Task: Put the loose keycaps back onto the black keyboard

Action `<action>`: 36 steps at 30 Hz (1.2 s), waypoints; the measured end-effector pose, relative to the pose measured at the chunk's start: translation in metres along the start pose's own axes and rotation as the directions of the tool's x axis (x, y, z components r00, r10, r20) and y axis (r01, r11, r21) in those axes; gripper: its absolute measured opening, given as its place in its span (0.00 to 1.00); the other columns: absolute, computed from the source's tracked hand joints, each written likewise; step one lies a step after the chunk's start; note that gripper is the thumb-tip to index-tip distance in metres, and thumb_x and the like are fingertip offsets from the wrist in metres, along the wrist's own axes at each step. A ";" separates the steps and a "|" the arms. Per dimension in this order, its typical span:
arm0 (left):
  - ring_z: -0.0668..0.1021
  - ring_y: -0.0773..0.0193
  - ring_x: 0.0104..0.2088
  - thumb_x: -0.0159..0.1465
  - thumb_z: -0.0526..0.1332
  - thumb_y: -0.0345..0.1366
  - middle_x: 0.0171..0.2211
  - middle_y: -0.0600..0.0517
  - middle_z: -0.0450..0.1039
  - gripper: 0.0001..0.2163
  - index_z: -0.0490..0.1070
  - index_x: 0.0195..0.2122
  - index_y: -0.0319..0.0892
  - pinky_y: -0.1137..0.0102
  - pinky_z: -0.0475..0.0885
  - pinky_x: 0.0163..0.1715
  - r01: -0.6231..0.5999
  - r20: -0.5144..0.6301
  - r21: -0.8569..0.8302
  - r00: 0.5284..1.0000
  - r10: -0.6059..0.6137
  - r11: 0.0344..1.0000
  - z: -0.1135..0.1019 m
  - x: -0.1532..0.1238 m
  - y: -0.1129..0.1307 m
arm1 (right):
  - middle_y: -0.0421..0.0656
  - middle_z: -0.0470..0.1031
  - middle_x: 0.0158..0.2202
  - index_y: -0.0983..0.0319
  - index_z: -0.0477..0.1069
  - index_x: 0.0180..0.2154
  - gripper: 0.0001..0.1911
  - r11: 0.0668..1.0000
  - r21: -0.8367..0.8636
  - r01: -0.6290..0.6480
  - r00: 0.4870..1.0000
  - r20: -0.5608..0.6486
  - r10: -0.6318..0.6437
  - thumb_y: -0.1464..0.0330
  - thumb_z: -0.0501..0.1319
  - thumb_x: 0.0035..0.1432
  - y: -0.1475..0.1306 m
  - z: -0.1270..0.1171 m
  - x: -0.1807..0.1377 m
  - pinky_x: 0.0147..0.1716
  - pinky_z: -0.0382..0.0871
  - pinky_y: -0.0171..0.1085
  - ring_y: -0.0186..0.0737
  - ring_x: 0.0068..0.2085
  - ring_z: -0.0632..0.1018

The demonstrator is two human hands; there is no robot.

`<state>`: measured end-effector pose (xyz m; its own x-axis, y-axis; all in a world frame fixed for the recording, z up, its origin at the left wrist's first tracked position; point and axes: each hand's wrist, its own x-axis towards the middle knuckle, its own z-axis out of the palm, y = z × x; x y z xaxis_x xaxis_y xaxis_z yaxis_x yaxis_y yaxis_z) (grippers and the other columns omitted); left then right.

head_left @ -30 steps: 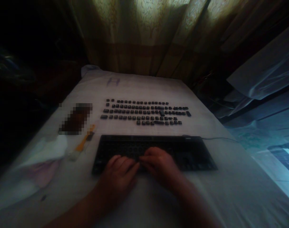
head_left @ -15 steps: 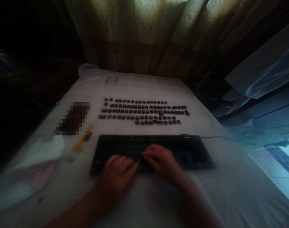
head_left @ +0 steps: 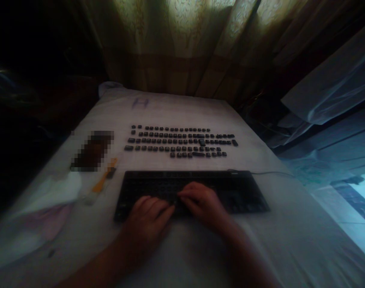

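A black computer keyboard lies on the white cloth, many of its keycaps off. My left hand rests over its front left part, fingers curled close together and the thumb tip near a spot at the middle. My right hand is just right of it, thumb and fingers pinched together low over the keys. Whatever is between the fingertips of either hand is too dark and small to make out. Beyond the keyboard, loose black keycaps are laid out in several rows.
A yellow-handled brush lies left of the keyboard, near a pixelated dark object. A white and pink cloth is at the left, with a small dark piece below it. The keyboard's cable runs right. A curtain hangs behind.
The view has shifted very slightly. Both hands hold nearly the same position over the keyboard, and the rows of keycaps look unchanged.
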<state>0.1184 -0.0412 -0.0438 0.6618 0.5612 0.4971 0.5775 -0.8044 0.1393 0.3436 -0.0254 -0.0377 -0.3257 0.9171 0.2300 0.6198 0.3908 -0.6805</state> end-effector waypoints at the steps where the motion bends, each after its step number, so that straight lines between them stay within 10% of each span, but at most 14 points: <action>1: 0.76 0.57 0.43 0.70 0.54 0.31 0.42 0.47 0.77 0.12 0.75 0.49 0.41 0.58 0.68 0.51 -0.003 -0.008 0.000 1.000 0.003 1.000 0.000 0.000 0.000 | 0.45 0.80 0.36 0.60 0.81 0.39 0.11 1.000 0.004 -0.003 1.000 0.000 0.003 0.76 0.60 0.61 0.000 0.000 0.000 0.40 0.75 0.37 0.39 0.39 0.80; 36: 0.77 0.59 0.44 0.72 0.53 0.33 0.42 0.51 0.80 0.11 0.76 0.44 0.43 0.60 0.65 0.52 -0.007 -0.068 -0.044 0.998 0.004 0.999 -0.002 0.002 -0.007 | 0.44 0.79 0.36 0.60 0.81 0.35 0.09 1.000 0.000 0.005 0.999 0.036 -0.005 0.75 0.63 0.58 -0.003 -0.002 -0.001 0.39 0.73 0.37 0.39 0.38 0.79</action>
<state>0.1148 -0.0350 -0.0426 0.6300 0.5438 0.5544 0.5517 -0.8158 0.1733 0.3433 -0.0274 -0.0344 -0.3546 0.9116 0.2079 0.6179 0.3953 -0.6796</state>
